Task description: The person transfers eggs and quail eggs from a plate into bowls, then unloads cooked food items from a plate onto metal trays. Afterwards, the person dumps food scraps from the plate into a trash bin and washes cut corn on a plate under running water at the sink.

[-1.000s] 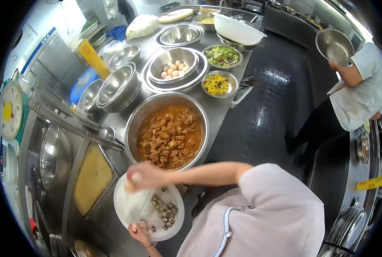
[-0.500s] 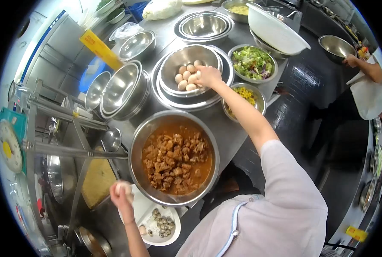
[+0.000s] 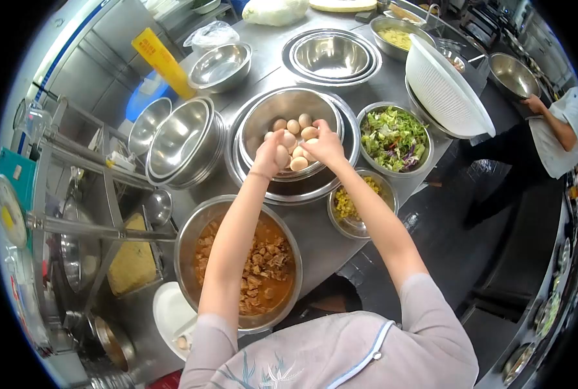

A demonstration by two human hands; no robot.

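Both hands reach into a steel bowl that holds several light brown eggs. On its left side, my left hand has its fingers curled round one egg. My right hand is closed at the right side, its fingertips on an egg; the palm side is hidden. The bowl sits nested in wider steel bowls. Below my left forearm, a large steel bowl of brown meat chunks in reddish sauce is partly covered. A white dish with a pale eggshell-like piece lies at lower left.
Salad and yellow corn-like pieces fill bowls on the right, near a white colander. Stacked steel bowls stand left beside a metal rack. Across the aisle a person holds a steel pan.
My left hand has moved from beside the white dish up to the egg bowl, joining my right hand there. The view has shifted, and my left forearm now crosses the meat bowl.
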